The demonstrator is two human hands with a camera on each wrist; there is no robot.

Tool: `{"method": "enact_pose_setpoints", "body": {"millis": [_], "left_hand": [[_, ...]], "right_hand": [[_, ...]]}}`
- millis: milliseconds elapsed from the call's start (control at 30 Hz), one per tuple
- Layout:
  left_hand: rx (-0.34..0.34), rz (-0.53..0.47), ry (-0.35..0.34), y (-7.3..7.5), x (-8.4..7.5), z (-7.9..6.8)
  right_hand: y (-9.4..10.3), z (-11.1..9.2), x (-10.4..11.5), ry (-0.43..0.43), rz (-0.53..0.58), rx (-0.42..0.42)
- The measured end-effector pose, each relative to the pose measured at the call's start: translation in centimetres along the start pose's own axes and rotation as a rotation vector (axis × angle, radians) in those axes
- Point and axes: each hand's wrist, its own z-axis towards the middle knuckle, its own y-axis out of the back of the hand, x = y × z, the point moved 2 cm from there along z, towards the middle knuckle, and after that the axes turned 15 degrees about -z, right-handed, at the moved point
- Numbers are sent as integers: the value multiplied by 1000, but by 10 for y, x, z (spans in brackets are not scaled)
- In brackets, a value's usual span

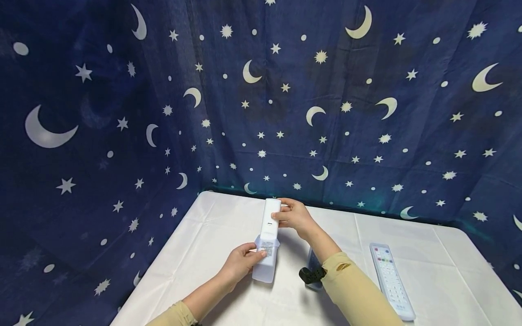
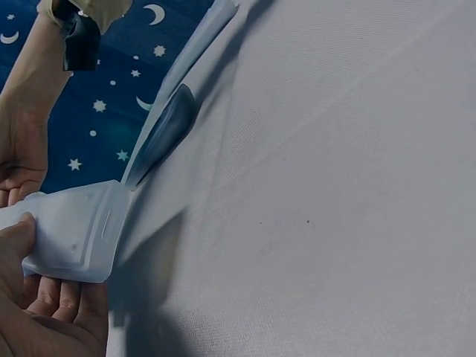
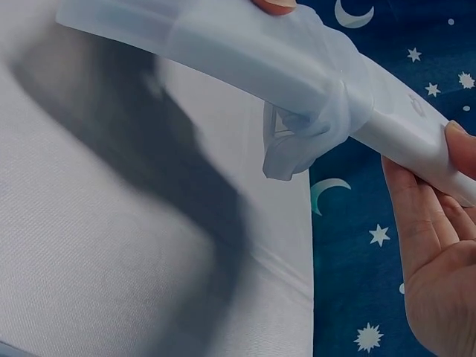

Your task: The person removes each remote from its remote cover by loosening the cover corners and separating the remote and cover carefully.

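A white remote control [image 1: 271,217], back side up, sits partway inside a translucent silicone cover [image 1: 264,272] above the table. My left hand [image 1: 242,261] pinches the cover with the remote's lower part inside, its thumb on top. At the remote's bare far end, my right hand [image 1: 297,218] grips it between thumb and fingers. The right wrist view shows the cover's rim [image 3: 320,134] bunched and folded back around the remote [image 3: 409,119]. The cover's closed end [image 2: 104,230] faces the camera in the left wrist view.
A remote in a clear cover [image 1: 392,280] lies buttons up at the right of the white-clothed table [image 1: 442,271]. Another dark-looking remote [image 1: 314,265] is partly hidden under my right forearm. Behind the table hangs a blue curtain [image 1: 285,113] with moons and stars.
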Motion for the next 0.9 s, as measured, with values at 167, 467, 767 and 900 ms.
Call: {"method": "enact_pose_setpoints", "body": {"millis": [167,467,767,900], "left_hand": [[-2,3,3,1,-1,-2],[-8,6,3,1,0,-2],[-4,-4,-2,1,2,-3],[-2,2,-5,2,2,-3]], "right_hand": [[-1,1,0,-6,3,6],[-2,1,2,-10,-13,2],[-1,1,3,-21,-18,9],[-1,1,3,-28,-13,7]]}}
